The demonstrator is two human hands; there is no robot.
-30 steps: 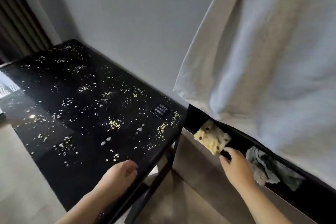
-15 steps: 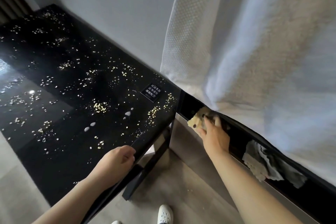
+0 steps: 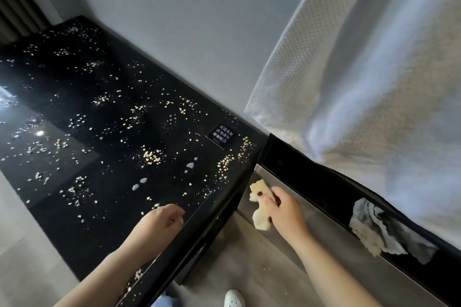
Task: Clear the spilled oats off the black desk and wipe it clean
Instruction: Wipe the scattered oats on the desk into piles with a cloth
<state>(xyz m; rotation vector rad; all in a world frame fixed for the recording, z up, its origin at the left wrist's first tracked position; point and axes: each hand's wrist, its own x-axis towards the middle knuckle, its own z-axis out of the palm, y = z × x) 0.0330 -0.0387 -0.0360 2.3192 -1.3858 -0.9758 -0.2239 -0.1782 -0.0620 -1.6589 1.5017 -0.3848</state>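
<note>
Because the oats (image 3: 152, 157) lay scattered across the whole black surface (image 3: 74, 219), the right hand (image 3: 284, 214) had its grip closed on a yellow sponge (image 3: 260, 204) beside the surface edge, presumably for wiping. The left hand (image 3: 159, 224) rested loosely curled and empty at the near edge, probably as a brace.

It looks like a hotel room. A glossy black desk (image 3: 74, 207) carries a small printed notice (image 3: 220, 136) against the far wall. White bedding (image 3: 374, 82) hangs at right.
</note>
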